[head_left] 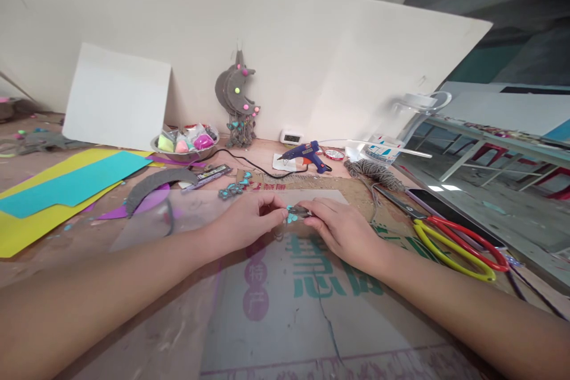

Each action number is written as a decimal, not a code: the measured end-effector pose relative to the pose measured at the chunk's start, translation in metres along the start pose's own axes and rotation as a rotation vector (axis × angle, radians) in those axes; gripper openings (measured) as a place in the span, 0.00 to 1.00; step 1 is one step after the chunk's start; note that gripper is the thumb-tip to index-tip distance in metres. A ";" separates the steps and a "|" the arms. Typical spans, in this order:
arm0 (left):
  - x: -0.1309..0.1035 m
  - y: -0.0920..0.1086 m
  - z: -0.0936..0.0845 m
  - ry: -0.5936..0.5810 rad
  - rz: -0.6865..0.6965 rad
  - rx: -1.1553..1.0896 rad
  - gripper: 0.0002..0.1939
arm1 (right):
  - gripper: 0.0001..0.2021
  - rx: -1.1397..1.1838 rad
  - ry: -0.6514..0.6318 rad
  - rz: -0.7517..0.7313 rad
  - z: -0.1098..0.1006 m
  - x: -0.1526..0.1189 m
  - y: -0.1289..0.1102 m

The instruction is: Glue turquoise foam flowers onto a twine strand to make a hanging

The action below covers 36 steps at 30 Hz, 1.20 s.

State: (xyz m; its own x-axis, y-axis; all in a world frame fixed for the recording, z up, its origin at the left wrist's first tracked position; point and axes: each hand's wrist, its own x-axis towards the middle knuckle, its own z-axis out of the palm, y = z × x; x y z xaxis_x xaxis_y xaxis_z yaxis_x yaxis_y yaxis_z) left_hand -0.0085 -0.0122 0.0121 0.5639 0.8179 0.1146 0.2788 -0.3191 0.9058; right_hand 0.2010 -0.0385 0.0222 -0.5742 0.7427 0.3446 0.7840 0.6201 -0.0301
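Observation:
In the head view, my left hand (243, 219) and my right hand (345, 228) meet over the plastic-covered work surface. Between them is a small turquoise-and-grey craft piece (291, 215). The thumb and fingers of my left hand pinch its left side. My right hand's fingers close on the dark grey part at the right; its exact shape is partly hidden. Just beyond my left hand lie similar turquoise and grey pieces (230, 190). A thin dark cord (329, 326) shows on the sheet in front of me.
Behind the hands lie a blue glue gun (314, 156) and a small clock (291, 136). A grey crescent ornament (238, 92) hangs on the wall. Scissors (463, 246), grey yarn (374, 174) and a phone (454, 214) are right; a metal bowl (178, 157) and coloured sheets (80, 187) are left.

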 end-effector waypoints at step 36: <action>0.001 0.005 -0.002 -0.011 -0.003 -0.028 0.14 | 0.11 0.785 -0.025 0.390 0.004 0.009 -0.019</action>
State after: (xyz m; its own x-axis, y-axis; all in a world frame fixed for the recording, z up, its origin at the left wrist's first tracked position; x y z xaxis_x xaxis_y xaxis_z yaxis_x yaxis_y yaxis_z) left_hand -0.0079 -0.0119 0.0180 0.5718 0.8134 0.1069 0.2593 -0.3028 0.9171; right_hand 0.1802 -0.0425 0.0219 -0.3113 0.9377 0.1542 0.5422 0.3085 -0.7816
